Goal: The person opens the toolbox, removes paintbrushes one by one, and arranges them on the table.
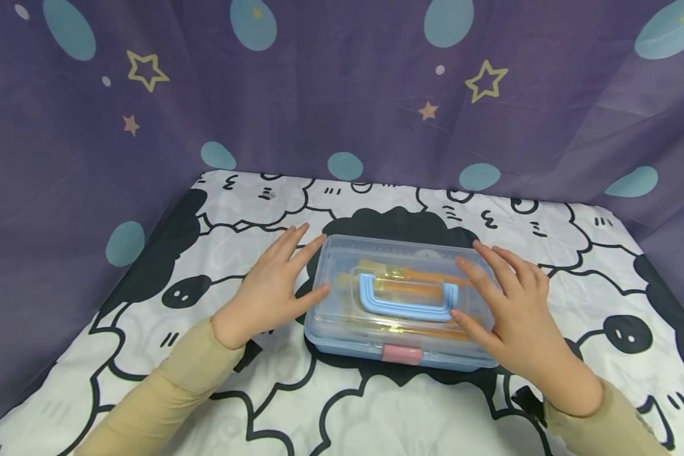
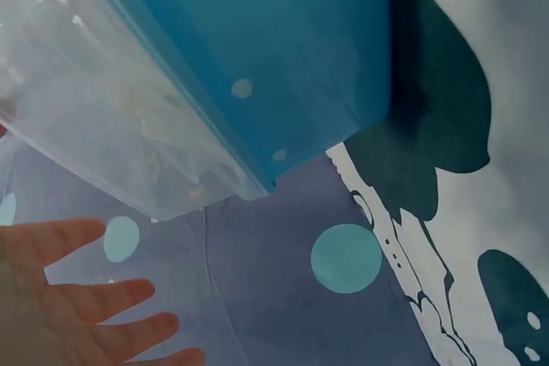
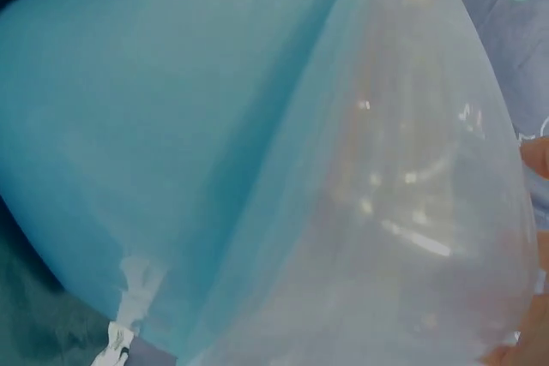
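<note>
A plastic storage box (image 1: 342, 345) with a blue base and a clear lid stands on the patterned cloth, its lid down. A blue carrying handle (image 1: 407, 310) lies on the lid, and a pink latch (image 1: 401, 354) is at the front. Through the lid show long orange things with yellowish ends, blurred by the plastic. My left hand (image 1: 270, 285) is at the box's left edge, fingers spread; in the left wrist view a gap shows between its fingertips and the box. Over the lid's right side is my right hand (image 1: 519, 316), fingers spread; whether it touches cannot be told.
A white cloth (image 1: 285, 405) with black cartoon sheep shapes covers the table. Behind it and at the sides hangs a purple curtain (image 1: 330, 107) with teal spots and stars.
</note>
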Demonstrator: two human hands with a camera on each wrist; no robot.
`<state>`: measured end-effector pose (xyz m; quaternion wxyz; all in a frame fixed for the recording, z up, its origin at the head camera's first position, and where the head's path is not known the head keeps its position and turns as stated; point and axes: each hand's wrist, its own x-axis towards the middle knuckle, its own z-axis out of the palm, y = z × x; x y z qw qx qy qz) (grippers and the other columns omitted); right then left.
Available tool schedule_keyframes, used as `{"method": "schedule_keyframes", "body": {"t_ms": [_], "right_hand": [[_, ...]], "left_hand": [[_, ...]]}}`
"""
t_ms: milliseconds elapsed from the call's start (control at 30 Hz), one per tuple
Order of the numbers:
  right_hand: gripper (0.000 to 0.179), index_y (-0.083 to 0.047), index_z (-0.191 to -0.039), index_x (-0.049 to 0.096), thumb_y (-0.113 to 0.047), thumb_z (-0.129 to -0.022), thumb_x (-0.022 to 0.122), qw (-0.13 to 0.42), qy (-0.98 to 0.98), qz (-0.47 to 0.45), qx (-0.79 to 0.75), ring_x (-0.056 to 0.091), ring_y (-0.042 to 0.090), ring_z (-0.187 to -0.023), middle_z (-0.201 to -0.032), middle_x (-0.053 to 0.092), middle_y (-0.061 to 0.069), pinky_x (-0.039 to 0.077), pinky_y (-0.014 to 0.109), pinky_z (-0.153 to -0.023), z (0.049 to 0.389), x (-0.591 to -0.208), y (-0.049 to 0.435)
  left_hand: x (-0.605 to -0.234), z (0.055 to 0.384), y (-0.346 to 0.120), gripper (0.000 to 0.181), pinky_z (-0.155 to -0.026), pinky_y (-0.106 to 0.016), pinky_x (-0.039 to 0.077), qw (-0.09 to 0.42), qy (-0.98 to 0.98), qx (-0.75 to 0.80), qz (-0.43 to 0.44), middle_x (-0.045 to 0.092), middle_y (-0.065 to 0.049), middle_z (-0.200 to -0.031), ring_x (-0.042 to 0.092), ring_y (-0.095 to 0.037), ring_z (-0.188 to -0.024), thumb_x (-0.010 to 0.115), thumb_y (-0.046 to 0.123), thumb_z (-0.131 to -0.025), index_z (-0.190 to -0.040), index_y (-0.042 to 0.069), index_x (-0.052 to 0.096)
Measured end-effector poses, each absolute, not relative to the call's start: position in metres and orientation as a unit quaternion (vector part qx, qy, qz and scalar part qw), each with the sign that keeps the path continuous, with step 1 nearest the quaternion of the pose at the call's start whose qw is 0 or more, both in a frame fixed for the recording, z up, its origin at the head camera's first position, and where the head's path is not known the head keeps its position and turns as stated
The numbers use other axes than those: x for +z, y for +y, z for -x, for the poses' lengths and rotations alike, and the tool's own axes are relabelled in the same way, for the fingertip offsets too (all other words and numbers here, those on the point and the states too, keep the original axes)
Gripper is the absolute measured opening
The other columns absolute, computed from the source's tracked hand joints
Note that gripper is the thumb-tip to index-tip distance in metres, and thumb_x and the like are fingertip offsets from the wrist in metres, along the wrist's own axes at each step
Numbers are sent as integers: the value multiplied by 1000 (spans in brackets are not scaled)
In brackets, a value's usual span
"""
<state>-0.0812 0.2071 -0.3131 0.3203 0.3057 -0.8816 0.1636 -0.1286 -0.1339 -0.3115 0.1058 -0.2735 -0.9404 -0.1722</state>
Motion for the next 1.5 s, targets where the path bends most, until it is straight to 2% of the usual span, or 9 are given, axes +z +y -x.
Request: {"method": "schedule_keyframes", "body": {"t_ms": [133,267,433,567,800,967,1067,1267,1500], "right_hand": [[58,-5,-122,59,-53,-98,38,332,-857,-354,174,44,41,-114,-131,51,21,29,59,-86,79,-315,200],[52,-3,-117,63,-46,-97,43,346,-833,-390,188,51,37,-106,-122,57,21,35,53,-87,77,-315,194],[48,-1,-114,64,-42,-96,45,358,-808,-425,194,54,33,-100,-116,60,20,36,45,-88,75,-314,188],[43,-3,-109,66,-39,-96,47,373,-784,-460,187,57,32,-96,-111,63,18,38,43,-86,73,-317,181],[31,-5,-105,66,-29,-94,50,392,-738,-525,163,60,25,-86,-103,66,13,43,38,-75,68,-325,167],[27,-7,-105,65,-27,-96,49,404,-719,-552,124,61,23,-84,-101,66,10,43,36,-72,66,-330,160],[26,-7,-103,66,-25,-97,49,421,-709,-554,112,61,22,-83,-99,66,9,44,36,-71,66,-331,158],[22,-9,-101,67,-22,-98,49,455,-686,-560,91,63,21,-80,-94,68,8,45,35,-69,67,-333,156],[24,-6,-99,67,-12,-100,44,491,-673,-553,31,62,19,-74,-90,68,6,46,32,-65,65,-344,158]], "left_hand": [[-315,128,-134,67,-109,-57,26,91,-940,-173,280,29,-20,-151,24,-42,-139,63,47,-88,-143,13,44],[-317,128,-134,66,-108,-56,28,82,-938,-183,283,37,-19,-147,29,-41,-138,62,46,-88,-142,12,44],[-320,127,-134,66,-103,-50,38,75,-930,-210,291,53,-17,-134,46,-35,-128,63,41,-90,-143,8,41],[-321,127,-133,67,-96,-46,45,62,-931,-222,284,56,-17,-131,55,-32,-119,61,41,-91,-145,9,38],[-324,128,-134,68,-94,-47,46,38,-935,-235,264,52,-16,-137,54,-32,-120,59,44,-91,-147,14,35],[-327,128,-134,68,-91,-47,48,14,-931,-261,253,49,-13,-140,55,-30,-119,57,45,-92,-149,18,31],[-328,127,-134,67,-87,-46,49,11,-927,-274,255,51,-13,-137,57,-29,-115,57,44,-93,-149,19,30],[-331,128,-133,66,-75,-37,47,24,-921,-286,263,57,-10,-121,58,-26,-98,58,39,-94,-149,17,31],[-333,128,-134,65,-67,-30,44,21,-919,-296,261,57,-8,-118,58,-24,-95,57,39,-94,-149,17,30]]}}
